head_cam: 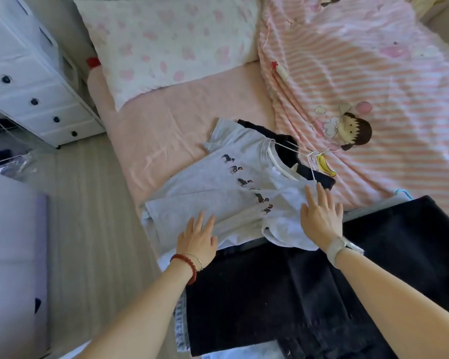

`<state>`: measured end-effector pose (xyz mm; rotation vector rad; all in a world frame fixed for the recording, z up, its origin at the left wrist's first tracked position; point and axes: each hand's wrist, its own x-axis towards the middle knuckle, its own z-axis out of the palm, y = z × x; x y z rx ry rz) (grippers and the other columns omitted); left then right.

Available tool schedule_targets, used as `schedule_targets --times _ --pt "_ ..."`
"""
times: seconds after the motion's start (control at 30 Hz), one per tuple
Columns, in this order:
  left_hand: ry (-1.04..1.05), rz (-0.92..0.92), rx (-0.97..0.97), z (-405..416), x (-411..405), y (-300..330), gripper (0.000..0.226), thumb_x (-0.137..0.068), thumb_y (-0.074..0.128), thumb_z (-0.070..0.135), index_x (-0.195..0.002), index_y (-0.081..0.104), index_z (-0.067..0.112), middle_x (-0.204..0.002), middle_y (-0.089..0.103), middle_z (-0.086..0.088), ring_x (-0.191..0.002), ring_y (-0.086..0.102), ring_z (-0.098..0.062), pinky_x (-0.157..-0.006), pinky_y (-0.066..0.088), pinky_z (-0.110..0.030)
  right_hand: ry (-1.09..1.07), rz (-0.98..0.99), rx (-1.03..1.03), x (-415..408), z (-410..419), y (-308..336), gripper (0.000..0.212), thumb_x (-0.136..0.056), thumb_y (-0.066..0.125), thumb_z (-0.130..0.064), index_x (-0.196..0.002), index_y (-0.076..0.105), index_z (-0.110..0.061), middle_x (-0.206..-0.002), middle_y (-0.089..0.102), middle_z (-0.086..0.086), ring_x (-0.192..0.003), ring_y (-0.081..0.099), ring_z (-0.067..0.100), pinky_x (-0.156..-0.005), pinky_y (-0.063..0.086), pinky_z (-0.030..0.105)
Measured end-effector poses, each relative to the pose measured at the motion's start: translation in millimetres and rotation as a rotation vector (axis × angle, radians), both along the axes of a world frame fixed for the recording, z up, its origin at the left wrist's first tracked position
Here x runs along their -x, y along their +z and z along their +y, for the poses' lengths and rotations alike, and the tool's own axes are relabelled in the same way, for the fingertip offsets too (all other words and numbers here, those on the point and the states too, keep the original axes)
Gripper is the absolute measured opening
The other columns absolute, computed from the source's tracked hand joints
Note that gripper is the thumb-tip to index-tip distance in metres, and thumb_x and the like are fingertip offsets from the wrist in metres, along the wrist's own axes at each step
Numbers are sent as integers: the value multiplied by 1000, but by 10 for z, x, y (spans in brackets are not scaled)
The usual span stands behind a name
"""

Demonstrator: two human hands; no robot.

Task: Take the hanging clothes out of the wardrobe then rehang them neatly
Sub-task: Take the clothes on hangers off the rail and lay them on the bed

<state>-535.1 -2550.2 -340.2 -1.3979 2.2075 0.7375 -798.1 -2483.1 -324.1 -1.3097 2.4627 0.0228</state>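
Both hands flat, fingers spread, palms down on the grey T-shirt (pixel 218 193); nothing pinched. Left hand (pixel 198 238) presses the hem side, right hand (pixel 322 218) sits on the lower sleeve near the shoulder. Shirt lies on the pink bed sheet (pixel 166 130), on its white hanger (pixel 278 164), whose arc shows in the neck opening beyond the right fingertips; the hook, farther out, is hard to make out. A dark garment (pixel 288 143) lies under the collar end. Nearer the wrists, black trousers (pixel 322 294) spread flat, touching the shirt's near edge.

Handling guess: thin cotton, light, limp, creases easily, slides on the sheet, won't hold shape if lifted by the cloth. Looks like a smoothing step. Best hold is the stiff hanger at the neck or hook, just past the right fingers, letting the shirt drape. Grabbing fabric alone risks it slipping off the hanger shoulders.
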Motion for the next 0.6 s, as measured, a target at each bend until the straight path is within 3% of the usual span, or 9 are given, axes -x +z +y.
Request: schedule_targets --times 0.1,0.2,0.33,0.43,0.5,0.6 --pt "-40 -128 -194 50 -110 -87 54 -100 21 36 -148 -2 26 -156 -13 -1 -143 -9 -27 -114 13 -48 165 -98 -267 -144 64 -93 44 -97 25 -27 -141 25 -28 -152 14 0 -142 3 21 -114 5 54" --pt "-10 -147 -241 167 -260 -36 55 -100 22 36 -148 -1 27 -155 -16 -1 -142 -11 -27 -114 9 -50 142 -118 -262 -384 100 12 46 -98 24 -29 -143 21 -25 -155 5 3 -143 -4 24 -114 3 52" --pt "78 -30 75 296 -488 330 50 -99 26 29 -147 12 22 -156 -2 -5 -143 2 -27 -114 16 -46 250 -188 -92 -972 148 357 47 -99 24 -29 -145 20 -22 -156 7 4 -144 -2 23 -116 4 46" --pt "121 83 346 430 -842 693 48 -94 41 23 -141 32 17 -151 20 -8 -136 27 -28 -105 32 -42 352 -232 32 -1547 212 662 45 -99 28 -26 -143 27 -19 -153 21 2 -143 9 20 -115 9 39" --pt "147 207 523 550 -1201 936 46 -78 65 14 -123 55 11 -132 49 -15 -111 56 -33 -84 48 -43 421 -270 98 -1973 270 872 42 -98 30 -25 -140 33 -19 -147 33 -1 -140 20 17 -114 16 34" --pt "221 295 674 874 -1885 1239 43 -61 78 9 -102 67 8 -104 67 -12 -85 67 -29 -66 54 -39 559 -330 103 -2680 408 1180 39 -98 32 -22 -136 40 -18 -138 45 0 -132 33 19 -107 26 33"
